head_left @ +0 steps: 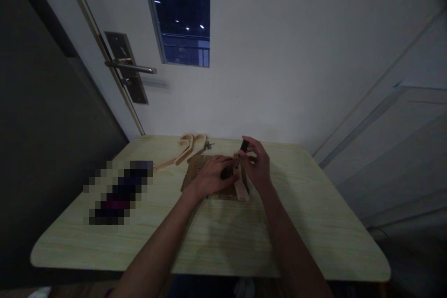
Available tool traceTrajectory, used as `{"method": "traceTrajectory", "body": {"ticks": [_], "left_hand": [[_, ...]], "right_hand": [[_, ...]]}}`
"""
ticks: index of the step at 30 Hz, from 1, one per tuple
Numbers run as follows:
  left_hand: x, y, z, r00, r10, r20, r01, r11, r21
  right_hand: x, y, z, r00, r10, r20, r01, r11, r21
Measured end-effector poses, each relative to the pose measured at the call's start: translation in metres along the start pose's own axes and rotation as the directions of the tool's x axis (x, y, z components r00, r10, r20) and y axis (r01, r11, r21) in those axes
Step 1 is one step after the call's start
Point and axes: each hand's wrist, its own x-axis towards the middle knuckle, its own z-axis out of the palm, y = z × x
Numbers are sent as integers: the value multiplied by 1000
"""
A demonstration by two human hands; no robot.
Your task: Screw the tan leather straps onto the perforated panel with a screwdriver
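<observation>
Fingers point(244, 151) of the right hand point(257, 167) are seen pinched around a small black tool point(245, 145), held upright just above a light wooden strip point(241, 185). The left hand point(209, 177) is laid flat, fingers curled down, on a perforated wooden board point(195, 170) at the middle of the pale tabletop point(314, 223). Curved wooden pieces point(185, 146) are seen lying beyond the board, near the wall. A blurred dark object point(118, 191) is set to the left, well apart from both hands.
</observation>
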Motion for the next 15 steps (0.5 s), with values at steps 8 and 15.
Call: {"method": "traceTrajectory", "body": {"ticks": [8, 15], "left_hand": [[0, 0, -1, 1000, 10, 11, -10, 1000, -1], [0, 0, 0, 1000, 4, 7, -4, 1000, -14]], "right_hand": [[-2, -3, -5, 999, -2, 45, 0, 999, 49], [0, 0, -4, 999, 38, 9, -38, 998, 47]]}}
